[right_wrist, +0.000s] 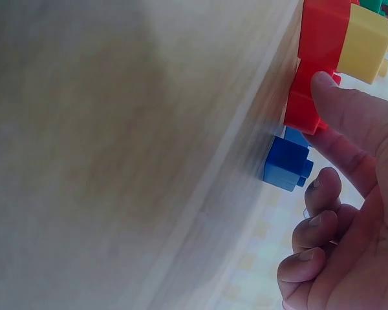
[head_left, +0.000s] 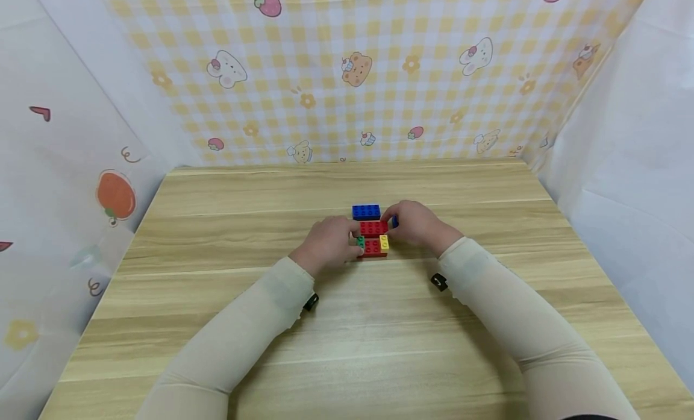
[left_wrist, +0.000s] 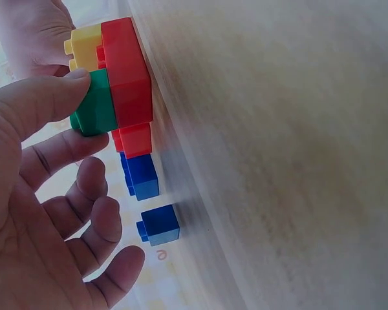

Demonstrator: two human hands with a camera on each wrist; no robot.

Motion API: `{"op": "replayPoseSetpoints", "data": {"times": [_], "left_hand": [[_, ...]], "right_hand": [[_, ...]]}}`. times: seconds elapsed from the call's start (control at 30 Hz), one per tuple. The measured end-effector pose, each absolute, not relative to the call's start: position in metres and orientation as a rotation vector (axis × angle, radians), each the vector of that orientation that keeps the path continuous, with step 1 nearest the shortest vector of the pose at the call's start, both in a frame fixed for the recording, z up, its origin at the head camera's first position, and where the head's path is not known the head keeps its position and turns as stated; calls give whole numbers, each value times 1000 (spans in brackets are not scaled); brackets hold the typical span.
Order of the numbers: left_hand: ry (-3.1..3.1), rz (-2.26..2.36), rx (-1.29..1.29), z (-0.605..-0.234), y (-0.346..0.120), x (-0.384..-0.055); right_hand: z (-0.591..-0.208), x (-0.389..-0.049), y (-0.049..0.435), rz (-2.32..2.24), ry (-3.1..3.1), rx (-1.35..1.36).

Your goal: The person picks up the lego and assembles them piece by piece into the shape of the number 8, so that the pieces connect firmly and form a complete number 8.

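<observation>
My left hand (head_left: 332, 242) pinches a small green brick (left_wrist: 97, 106) between thumb and index finger; its other fingers are loosely bent. That green brick sits on the left end of the front red brick (head_left: 372, 247), and a yellow brick (head_left: 384, 243) sits on the right end. With thumb and index finger, my right hand (head_left: 416, 224) pinches the right end of a second red brick (head_left: 375, 228), which lies just behind the front one. The right hand's remaining fingers are curled in and hold nothing.
Behind the red bricks lies a long blue brick (head_left: 366, 212). A smaller blue brick (head_left: 395, 222) is partly hidden by the right hand. All stand on a wood-grain table (head_left: 347, 347), with a checked cloth (head_left: 325, 119) hanging behind it.
</observation>
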State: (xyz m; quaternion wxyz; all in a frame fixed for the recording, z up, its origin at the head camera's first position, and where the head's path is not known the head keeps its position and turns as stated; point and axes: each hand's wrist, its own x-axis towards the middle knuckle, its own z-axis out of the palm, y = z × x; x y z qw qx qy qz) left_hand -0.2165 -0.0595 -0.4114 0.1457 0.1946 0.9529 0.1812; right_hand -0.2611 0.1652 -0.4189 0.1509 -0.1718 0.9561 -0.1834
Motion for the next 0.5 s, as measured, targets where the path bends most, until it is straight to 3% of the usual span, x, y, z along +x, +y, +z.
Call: {"op": "replayPoseSetpoints", "data": {"times": [0.5], "left_hand": [[2730, 532, 538, -410, -60, -216]], "right_hand": [[-414, -258, 164, -545, 2751, -495]]}}
